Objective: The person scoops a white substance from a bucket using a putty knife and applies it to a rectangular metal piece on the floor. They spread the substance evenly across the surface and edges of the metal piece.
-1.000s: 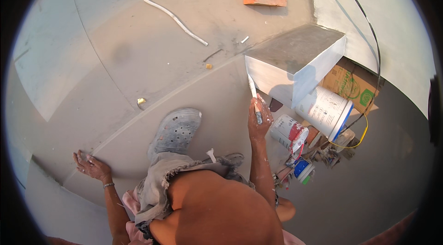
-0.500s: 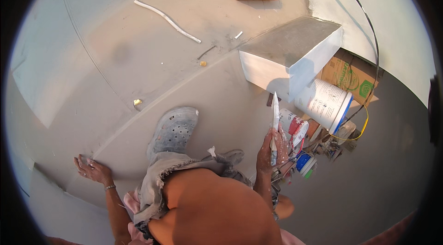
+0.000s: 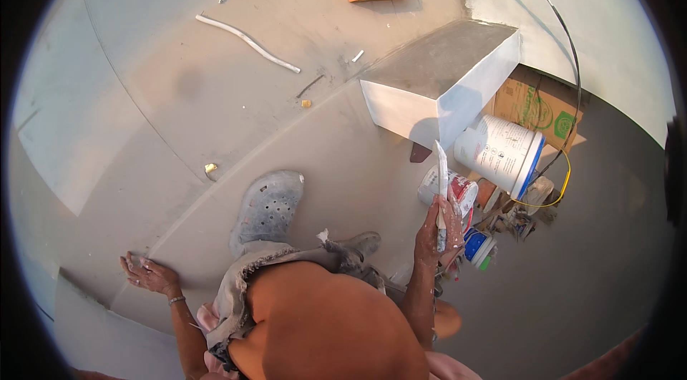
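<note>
Right hand (image 3: 438, 231) grips a white brush (image 3: 441, 190), bristles indistinct; left hand (image 3: 148, 273) lies flat on concrete (image 3: 215, 94)

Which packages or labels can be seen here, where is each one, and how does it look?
Big bucket: lying beside the white block, white with a blue rim, pale label.
Small can: behind the right hand, white with a red label.
Cardboard box: by the wall, flat, brown with green print.
Small tub: below the can, blue and white.
</note>
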Tool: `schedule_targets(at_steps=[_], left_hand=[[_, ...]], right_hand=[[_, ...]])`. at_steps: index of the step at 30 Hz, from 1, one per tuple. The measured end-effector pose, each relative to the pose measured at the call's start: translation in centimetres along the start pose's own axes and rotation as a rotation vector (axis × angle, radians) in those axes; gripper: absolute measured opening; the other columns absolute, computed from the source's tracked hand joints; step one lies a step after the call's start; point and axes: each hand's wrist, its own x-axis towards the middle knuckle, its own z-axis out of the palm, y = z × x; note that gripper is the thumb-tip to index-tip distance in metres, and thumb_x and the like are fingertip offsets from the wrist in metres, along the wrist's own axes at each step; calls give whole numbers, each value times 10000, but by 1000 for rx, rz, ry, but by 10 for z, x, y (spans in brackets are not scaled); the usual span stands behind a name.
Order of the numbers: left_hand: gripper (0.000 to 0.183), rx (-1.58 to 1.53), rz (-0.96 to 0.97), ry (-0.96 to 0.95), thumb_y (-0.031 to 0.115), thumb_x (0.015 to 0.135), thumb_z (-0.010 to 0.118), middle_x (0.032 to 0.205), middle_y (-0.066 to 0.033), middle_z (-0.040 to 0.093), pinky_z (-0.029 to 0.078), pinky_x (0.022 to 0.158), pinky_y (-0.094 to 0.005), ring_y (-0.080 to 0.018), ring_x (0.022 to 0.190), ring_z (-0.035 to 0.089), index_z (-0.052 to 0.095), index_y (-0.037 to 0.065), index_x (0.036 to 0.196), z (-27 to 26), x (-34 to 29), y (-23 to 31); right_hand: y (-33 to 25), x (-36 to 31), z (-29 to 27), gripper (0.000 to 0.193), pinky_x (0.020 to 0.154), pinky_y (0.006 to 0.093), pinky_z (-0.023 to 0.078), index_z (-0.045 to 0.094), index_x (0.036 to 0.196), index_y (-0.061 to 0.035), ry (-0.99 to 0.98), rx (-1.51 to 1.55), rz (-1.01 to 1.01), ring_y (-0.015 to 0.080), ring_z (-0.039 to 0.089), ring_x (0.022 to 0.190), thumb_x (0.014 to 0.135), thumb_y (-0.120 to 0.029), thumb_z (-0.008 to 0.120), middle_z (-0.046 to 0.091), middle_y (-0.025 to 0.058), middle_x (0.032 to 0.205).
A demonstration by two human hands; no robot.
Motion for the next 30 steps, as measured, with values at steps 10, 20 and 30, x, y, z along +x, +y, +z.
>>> schedule_targets(at_steps=[10,20,30], left_hand=[[486,27,-23,10,329,1085,392,1627,-90,428,136,1270,-552,-313,1508,366,495,66,1481,-8,2,3],[466,3,-7,27,302,1081,410,1606,-92,451,133,1274,-544,-322,1481,392,517,51,1459,-9,2,0],[473,-18,-27,73,337,1079,407,1564,-115,510,215,1224,-541,-341,1439,428,557,45,1419,-12,4,16]], right_hand=[[-4,-17,35,202,951,442,611,763,1035,0,-62,152,-2,340,757,1102,855,92,771,767,225,1168],[-7,14,140,201,940,413,598,769,1077,-3,-136,377,-34,335,749,1073,886,52,747,767,181,1174],[-20,41,28,201,930,429,602,768,1059,17,29,153,-61,349,763,1072,873,90,743,777,224,1120]])
